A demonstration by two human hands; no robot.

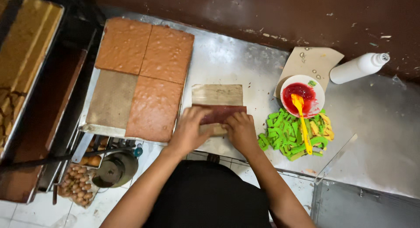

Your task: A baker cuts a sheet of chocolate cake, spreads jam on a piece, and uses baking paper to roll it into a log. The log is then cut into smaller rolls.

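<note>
Steel counter (236, 57), mid-frame: we press our left hand (189, 131) and right hand (240, 131) down on a jam-spread cake sheet (221, 113), gripping its rolled edge. Rolling looks barely begun (three brown slabs (146, 75) wait upper left).

steel table (245, 57), cake tray (89, 123), white bottle (356, 68), bowl (318, 93)

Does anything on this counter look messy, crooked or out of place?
A few things. The white squeeze bottle lies on its side near the wall. The yellow spatula rests in the bowl of red jam, its handle hanging over the green and yellow strips. Crumbs and droplets dot the brown paper. Both hands press the cake evenly.
</note>
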